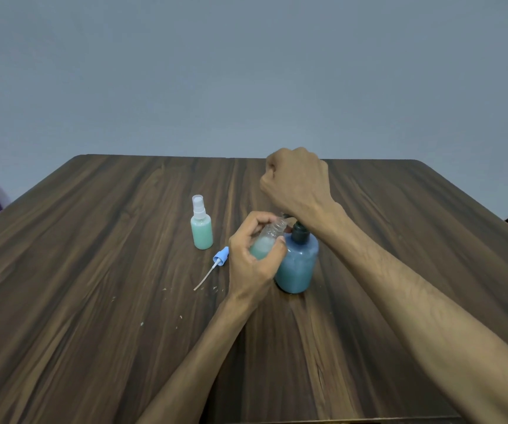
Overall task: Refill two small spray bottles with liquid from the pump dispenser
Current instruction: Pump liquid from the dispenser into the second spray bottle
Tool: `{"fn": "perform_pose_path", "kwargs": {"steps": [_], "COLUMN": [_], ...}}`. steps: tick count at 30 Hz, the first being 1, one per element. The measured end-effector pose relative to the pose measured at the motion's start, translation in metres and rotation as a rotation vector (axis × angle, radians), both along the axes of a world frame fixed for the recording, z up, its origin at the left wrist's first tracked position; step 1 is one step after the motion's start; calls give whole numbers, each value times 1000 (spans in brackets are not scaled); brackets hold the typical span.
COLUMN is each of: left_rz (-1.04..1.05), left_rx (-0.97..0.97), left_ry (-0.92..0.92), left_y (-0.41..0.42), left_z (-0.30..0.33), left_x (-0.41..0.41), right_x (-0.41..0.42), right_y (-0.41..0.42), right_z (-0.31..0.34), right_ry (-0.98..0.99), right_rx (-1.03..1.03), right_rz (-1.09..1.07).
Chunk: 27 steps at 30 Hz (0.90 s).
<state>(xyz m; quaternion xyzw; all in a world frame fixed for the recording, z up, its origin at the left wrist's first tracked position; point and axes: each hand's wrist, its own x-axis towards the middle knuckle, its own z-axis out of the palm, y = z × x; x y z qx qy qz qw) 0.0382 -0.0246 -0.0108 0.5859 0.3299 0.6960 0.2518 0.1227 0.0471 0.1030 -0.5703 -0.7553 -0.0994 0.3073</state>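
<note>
Landmark: we place everything against the pump dispenser (297,261), the dark blue bottle standing upright on the table (93,255).
Left hand: our left hand (254,258) curls round the open bottle (266,243), thumb and fingers wrapped about its body, just left of the dispenser and touching its shoulder.
Open bottle: uncapped, tilted with its neck toward the dispenser's spout; pale green liquid fills roughly its lower half, we judge.
Right hand: our right hand (297,179) sits above the dispenser, fingers curled under. The wrist hides the pump head, so we cannot tell whether it grips or merely presses it.
Filled bottle: the second spray bottle (201,226) stands capped and full, to the left of the dispenser and a little behind it.
Loose sprayer: the blue spray cap (216,264) with its dip tube lies flat on the table, left of the dispenser and near our left hand.
Risk, spill: if the narrow neck drifts off the spout, a hard stroke would send liquid down our fingers and onto the wood.
Risk, overfill: froth hides the true level, so we may pump past the neck.
Risk, tipping: an off-centre push could rock the dispenser toward the held bottle.
Risk, cap: our left forearm could sweep the loose sprayer away.
</note>
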Motion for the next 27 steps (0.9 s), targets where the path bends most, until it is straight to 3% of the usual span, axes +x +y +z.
{"fn": "perform_pose_path", "kwargs": {"steps": [27], "left_rz": [-1], "left_rx": [-8], "left_ry": [-4], "left_y": [2], "left_z": [-3], "left_x": [0], "right_x": [2], "right_y": [2], "right_z": [-1], "right_ry": [35], "right_rx": [-3], "right_rz": [14]}}
